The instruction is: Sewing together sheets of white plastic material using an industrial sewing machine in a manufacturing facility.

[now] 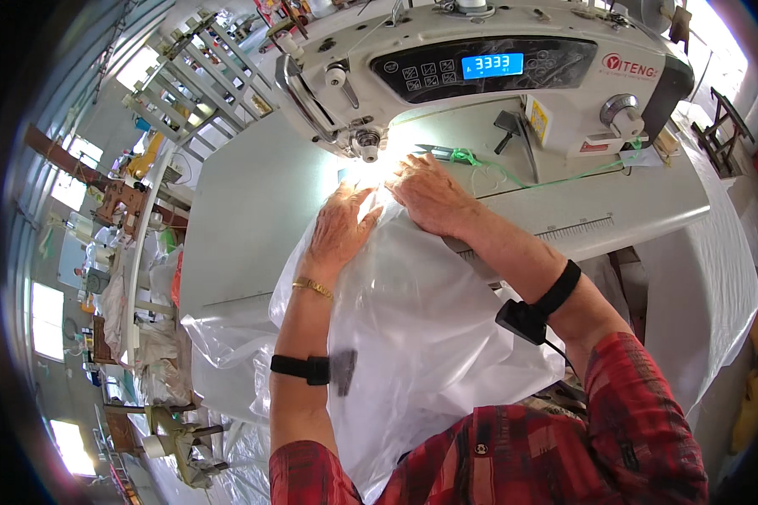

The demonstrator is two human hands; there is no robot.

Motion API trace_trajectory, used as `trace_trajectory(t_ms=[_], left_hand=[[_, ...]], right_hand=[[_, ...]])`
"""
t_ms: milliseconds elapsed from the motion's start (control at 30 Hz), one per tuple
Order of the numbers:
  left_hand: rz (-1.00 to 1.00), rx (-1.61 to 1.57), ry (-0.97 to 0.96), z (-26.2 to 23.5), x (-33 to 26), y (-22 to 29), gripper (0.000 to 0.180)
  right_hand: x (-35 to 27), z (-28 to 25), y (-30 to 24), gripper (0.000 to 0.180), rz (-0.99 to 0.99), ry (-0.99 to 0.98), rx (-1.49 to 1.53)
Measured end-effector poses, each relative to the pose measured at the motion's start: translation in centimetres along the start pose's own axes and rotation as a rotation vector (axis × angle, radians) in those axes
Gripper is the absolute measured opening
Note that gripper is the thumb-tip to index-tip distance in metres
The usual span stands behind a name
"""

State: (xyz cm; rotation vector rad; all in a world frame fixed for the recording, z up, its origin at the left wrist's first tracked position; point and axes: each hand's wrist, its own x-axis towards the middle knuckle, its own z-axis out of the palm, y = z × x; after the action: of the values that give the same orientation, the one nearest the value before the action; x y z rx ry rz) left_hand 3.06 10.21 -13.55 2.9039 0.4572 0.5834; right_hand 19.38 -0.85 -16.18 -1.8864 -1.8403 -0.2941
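Note:
A translucent white plastic sheet (413, 290) runs from my lap up onto the sewing table, under the head of a white sewing machine (337, 105). My left hand (342, 222) lies on the sheet's left edge, thumb spread from the fingers, just below the needle area. To its right my right hand (430, 194) has its fingers curled down and pinched on the sheet. Bright lamp glare washes out the needle, the presser foot and the fingertips of both hands. Beyond the right hand lie dark-bladed thread snips (440, 154) with green thread (465, 156) wound round them.
A lit blue display (492, 66) sits on the machine's front. A black-handled tool (505, 130) rests under its arm, near the handwheel-like dial (621, 115). Left of the grey tabletop (236, 219) stands a cluttered bench (143, 252). More white sheeting (699, 286) hangs at the right.

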Motion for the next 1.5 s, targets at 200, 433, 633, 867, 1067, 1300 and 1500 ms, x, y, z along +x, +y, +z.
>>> trace_trajectory(t_ms=[200,433,633,867,1067,1300,1500], left_hand=[[-0.097,0.002,-0.059,-0.7,-1.4,1.1,0.042],[-0.279,-0.062,-0.169,-6.5,-10.4,6.3,0.063],[-0.341,0.013,-0.178,-9.6,-24.9,14.6,0.097],[-0.941,-0.695,0.184,-7.7,-33.8,15.0,0.01],[-0.919,-0.599,0.442,-18.3,-32.6,13.5,0.007],[-0.7,-0.24,0.186,-21.8,-33.9,7.0,0.009],[-0.718,0.161,-0.48,-13.0,-39.0,1.7,0.024]], right_hand=[[0.2,0.4,0.1,0.027,-0.026,-0.09,-0.013],[-1.9,-2.6,0.2,0.015,0.038,0.117,0.303],[-13.2,-8.7,-9.3,0.023,0.166,-0.111,0.557],[-16.1,-0.3,-15.1,0.031,0.695,-0.489,1.454],[-14.3,-6.6,-19.3,0.015,0.44,-0.504,2.274],[-14.8,-8.5,-19.2,0.016,0.209,-0.659,2.187],[-17.6,-5.5,-19.2,0.02,0.208,-0.85,1.785]])
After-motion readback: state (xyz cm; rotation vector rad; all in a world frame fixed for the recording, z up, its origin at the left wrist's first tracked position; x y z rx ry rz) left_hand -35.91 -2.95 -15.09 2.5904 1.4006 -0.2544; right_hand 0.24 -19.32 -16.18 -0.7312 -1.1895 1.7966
